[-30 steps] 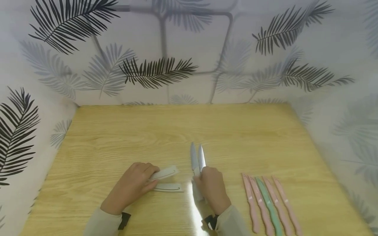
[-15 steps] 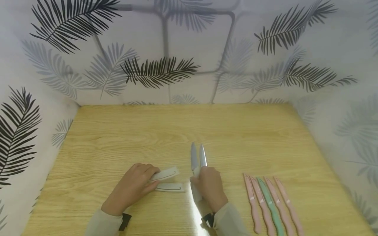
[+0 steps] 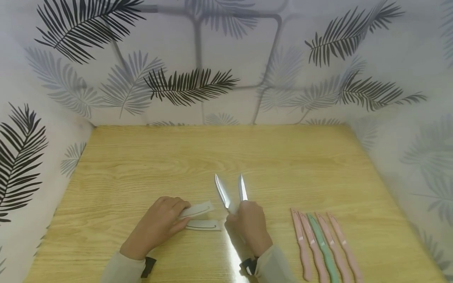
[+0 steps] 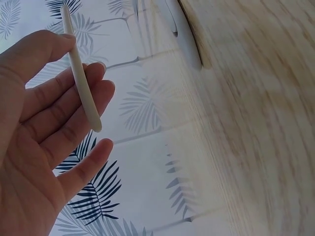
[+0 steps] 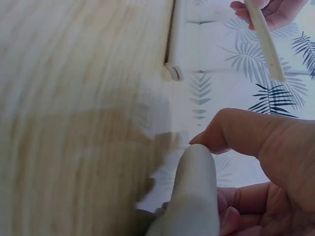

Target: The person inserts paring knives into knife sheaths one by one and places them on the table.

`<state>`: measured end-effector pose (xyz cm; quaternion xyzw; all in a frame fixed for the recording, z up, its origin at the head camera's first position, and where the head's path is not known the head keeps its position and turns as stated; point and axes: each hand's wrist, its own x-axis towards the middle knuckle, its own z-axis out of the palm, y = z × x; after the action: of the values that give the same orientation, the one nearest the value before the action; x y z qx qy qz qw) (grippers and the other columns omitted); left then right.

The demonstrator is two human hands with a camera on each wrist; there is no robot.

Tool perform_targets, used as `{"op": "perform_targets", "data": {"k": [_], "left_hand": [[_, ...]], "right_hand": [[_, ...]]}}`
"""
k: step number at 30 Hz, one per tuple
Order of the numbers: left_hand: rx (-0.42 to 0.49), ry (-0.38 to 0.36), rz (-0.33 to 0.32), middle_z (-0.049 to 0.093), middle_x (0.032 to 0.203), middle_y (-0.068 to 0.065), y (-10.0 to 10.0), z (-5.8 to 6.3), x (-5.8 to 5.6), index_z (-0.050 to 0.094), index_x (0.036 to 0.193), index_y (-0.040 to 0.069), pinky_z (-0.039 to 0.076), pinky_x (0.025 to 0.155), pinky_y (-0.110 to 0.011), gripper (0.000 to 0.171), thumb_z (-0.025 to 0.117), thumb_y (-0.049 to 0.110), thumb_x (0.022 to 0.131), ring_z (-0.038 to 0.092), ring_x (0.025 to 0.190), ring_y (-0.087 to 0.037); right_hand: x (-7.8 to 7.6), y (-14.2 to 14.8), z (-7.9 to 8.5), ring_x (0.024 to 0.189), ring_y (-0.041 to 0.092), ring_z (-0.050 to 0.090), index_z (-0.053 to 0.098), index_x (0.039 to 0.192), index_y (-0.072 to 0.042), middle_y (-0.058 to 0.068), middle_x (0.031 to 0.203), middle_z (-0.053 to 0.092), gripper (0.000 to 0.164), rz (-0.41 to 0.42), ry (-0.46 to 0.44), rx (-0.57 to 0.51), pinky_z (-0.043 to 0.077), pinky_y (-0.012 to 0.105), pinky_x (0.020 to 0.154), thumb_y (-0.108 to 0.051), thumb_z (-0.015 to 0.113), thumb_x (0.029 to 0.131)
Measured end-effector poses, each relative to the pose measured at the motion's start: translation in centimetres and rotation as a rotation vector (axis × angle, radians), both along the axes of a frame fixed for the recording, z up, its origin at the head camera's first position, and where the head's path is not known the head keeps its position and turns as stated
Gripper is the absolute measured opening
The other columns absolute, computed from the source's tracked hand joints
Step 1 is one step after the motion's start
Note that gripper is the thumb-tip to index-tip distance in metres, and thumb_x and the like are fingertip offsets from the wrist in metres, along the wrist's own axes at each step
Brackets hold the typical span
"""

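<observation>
My left hand (image 3: 161,222) pinches a pale knife sheath (image 3: 197,209) between thumb and fingertips; the left wrist view shows this sheath (image 4: 81,78) edge-on. A second pale sheath (image 4: 184,37) lies on the table just below it. To the right, my right hand (image 3: 252,228) grips white-handled kitchen knives. Two bare steel blades stick out forward from it, a left blade (image 3: 221,192) slanting left and a right blade (image 3: 242,188) nearly straight. In the right wrist view, thumb and fingers close around a smooth white handle (image 5: 194,191); the palm hides much of both handles in the head view.
Several pink knives (image 3: 304,259) and one green knife (image 3: 325,249) lie in a row on the wood-grain table (image 3: 170,157), right of my right hand, all with their blade ends away from me. Leaf-patterned cloth (image 3: 233,51) surrounds the table.
The left knife's blade has swung to the left, away from the other blade, and its shiny face now shows. My left hand and the sheaths have barely moved.
</observation>
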<state>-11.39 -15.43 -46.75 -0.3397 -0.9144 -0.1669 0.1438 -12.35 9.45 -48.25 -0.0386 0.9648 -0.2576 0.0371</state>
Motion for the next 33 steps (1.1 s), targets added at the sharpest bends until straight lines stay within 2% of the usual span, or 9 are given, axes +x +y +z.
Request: {"op": "perform_targets", "data": {"k": [2, 9, 13, 16, 23, 25, 29, 33], "left_hand": [[0.004, 0.007, -0.001, 0.064, 0.091, -0.001, 0.0, 0.1, 0.0, 0.065, 0.098, 0.005, 0.048, 0.08, -0.036, 0.028, 0.072, 0.024, 0.079, 0.059, 0.083, -0.016], [0.066, 0.026, -0.006, 0.063, 0.081, 0.003, 0.3, 0.1, 0.0, 0.067, 0.086, 0.007, 0.05, 0.075, -0.029, 0.005, 0.064, 0.01, 0.084, 0.058, 0.074, -0.009], [0.115, 0.021, 0.032, 0.063, 0.083, 0.001, 0.3, -0.1, 0.1, 0.066, 0.09, 0.004, 0.051, 0.067, -0.022, 0.006, 0.065, 0.008, 0.085, 0.059, 0.074, -0.009], [0.169, 0.014, 0.053, 0.063, 0.084, 0.001, 0.4, -0.1, 0.0, 0.065, 0.092, 0.004, 0.051, 0.065, -0.019, 0.008, 0.065, 0.006, 0.085, 0.059, 0.074, -0.008], [0.286, -0.034, 0.094, 0.062, 0.087, 0.002, 0.1, -0.1, -0.3, 0.065, 0.094, 0.006, 0.049, 0.065, -0.016, 0.009, 0.064, 0.005, 0.085, 0.058, 0.078, -0.005], [0.319, -0.049, 0.092, 0.063, 0.088, 0.002, 0.1, -0.1, -0.3, 0.065, 0.095, 0.006, 0.049, 0.064, -0.016, 0.01, 0.063, 0.004, 0.085, 0.058, 0.078, -0.004], [0.397, -0.076, 0.065, 0.063, 0.089, 0.002, 0.1, -0.1, -0.5, 0.067, 0.097, 0.006, 0.048, 0.062, -0.016, 0.014, 0.062, 0.001, 0.086, 0.055, 0.075, -0.002], [0.473, -0.103, 0.035, 0.064, 0.091, 0.003, 0.1, 0.0, -0.6, 0.067, 0.098, 0.006, 0.049, 0.062, -0.019, 0.016, 0.059, -0.002, 0.087, 0.055, 0.076, -0.003]], "right_hand": [[0.1, 0.2, 0.1, 0.038, 0.01, 0.04, 0.044, 0.057, -0.009, 0.0, 0.049, 0.043, 0.019, 0.012, 0.021, -0.006, 0.036, 0.019, 0.031, -0.011, 0.059, 0.068], [0.3, 0.9, 0.2, 0.036, 0.006, 0.035, 0.04, 0.052, -0.013, -0.005, 0.046, 0.039, 0.031, 0.067, 0.119, -0.016, 0.034, 0.015, 0.031, -0.016, 0.062, 0.074], [0.4, 1.2, 0.4, 0.036, 0.004, 0.031, 0.04, 0.051, -0.014, -0.007, 0.045, 0.036, 0.033, 0.064, 0.154, -0.042, 0.03, 0.015, 0.03, -0.018, 0.063, 0.075], [0.6, 1.5, 0.7, 0.038, 0.004, 0.031, 0.046, 0.053, -0.012, -0.007, 0.046, 0.038, 0.031, 0.061, 0.165, -0.047, 0.03, 0.015, 0.032, -0.021, 0.065, 0.076], [1.2, 3.1, 0.8, 0.046, 0.003, 0.044, 0.067, 0.073, -0.007, -0.005, 0.06, 0.056, 0.021, 0.087, 0.28, -0.01, 0.039, 0.014, 0.041, -0.027, 0.072, 0.076], [1.4, 3.7, 0.6, 0.049, 0.003, 0.047, 0.068, 0.078, -0.005, -0.002, 0.063, 0.06, 0.02, 0.104, 0.325, -0.02, 0.041, 0.013, 0.043, -0.024, 0.072, 0.076], [1.7, 5.0, 0.4, 0.049, 0.004, 0.047, 0.068, 0.083, -0.003, -0.001, 0.064, 0.059, 0.014, 0.128, 0.362, -0.085, 0.041, 0.014, 0.041, -0.015, 0.07, 0.076], [2.1, 6.1, 0.1, 0.059, 0.01, 0.057, 0.068, 0.089, -0.003, 0.002, 0.074, 0.064, 0.015, 0.147, 0.38, -0.146, 0.049, 0.018, 0.052, -0.01, 0.069, 0.076]]}}
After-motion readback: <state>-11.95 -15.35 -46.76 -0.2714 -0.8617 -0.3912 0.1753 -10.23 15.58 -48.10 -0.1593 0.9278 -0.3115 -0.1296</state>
